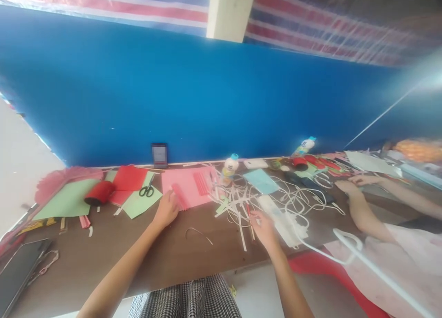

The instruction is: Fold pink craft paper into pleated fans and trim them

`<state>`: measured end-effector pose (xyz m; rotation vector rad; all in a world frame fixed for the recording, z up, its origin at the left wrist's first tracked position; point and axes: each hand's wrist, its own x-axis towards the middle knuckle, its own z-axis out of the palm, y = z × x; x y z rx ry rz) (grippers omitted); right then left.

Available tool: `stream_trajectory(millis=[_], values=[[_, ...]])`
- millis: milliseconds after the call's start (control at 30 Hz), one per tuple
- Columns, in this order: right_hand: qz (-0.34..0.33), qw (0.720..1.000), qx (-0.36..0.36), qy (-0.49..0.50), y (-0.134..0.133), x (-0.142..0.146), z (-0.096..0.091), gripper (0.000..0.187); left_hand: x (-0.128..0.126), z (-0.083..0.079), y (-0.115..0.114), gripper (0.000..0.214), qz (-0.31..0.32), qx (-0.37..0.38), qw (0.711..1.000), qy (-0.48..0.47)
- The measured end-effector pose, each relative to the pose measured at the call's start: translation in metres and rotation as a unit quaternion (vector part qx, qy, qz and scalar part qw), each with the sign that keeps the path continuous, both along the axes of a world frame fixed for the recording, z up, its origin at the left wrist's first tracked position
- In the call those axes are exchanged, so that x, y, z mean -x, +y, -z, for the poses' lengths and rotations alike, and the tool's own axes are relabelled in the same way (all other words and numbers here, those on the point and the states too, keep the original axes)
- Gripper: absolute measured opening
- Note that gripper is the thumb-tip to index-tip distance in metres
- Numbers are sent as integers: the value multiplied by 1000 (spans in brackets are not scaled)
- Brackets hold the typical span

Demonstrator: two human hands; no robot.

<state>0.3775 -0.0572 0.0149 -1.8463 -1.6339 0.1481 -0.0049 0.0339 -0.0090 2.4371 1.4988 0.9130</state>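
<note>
My left hand (166, 209) rests on the brown table (138, 249) with its fingers curled around the near end of a folded pink paper strip (180, 197), which lies on a pink sheet (188, 186). My right hand (263, 226) reaches into a heap of white paper strips (238, 205) and pinches a thin reddish stick (250, 219) between thumb and fingers.
Scissors (147, 190) lie on green paper (140, 203) beside red sheets (129, 178) and a red roll (99, 193). A glue bottle (229, 168), a light blue card (260, 180) and a small phone (159, 155) stand further back. Another person's arms (362, 207) rest at the right. A dark tablet (17, 272) lies near left.
</note>
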Motion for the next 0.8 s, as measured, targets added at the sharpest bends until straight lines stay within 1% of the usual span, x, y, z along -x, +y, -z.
stream_trajectory(millis=[67,133,200,300,367,433,500,600,700,733,800], values=[[-16,1000,1,-8,17,9,-6,28,-7,0,-9,36,13,-4,1000,-15],[-28,999,16,-28,44,21,-13,32,-12,1,-19,34,26,-16,999,-30],[-7,993,82,-83,75,34,-20,33,-16,3,-28,32,33,-32,998,-45],[-2,986,122,-117,115,54,-24,26,-19,5,-39,33,44,-54,996,-59],[7,981,132,-139,130,64,-22,20,-20,3,-44,34,57,-69,994,-67],[15,979,127,-160,134,69,-20,19,-18,0,-49,35,61,-77,992,-82],[13,978,114,-174,132,69,-18,24,-17,-6,-51,34,55,-70,991,-102],[-22,977,62,-202,125,65,-16,35,-21,-13,-49,30,49,-22,990,-132],[-70,973,-11,-221,118,59,-11,42,-40,-19,-38,25,38,54,982,-175],[-82,972,-36,-219,117,58,-9,43,-50,-21,-33,24,33,87,976,-195],[-101,968,-97,-207,113,55,-6,42,-73,-26,-19,25,23,155,955,-253]])
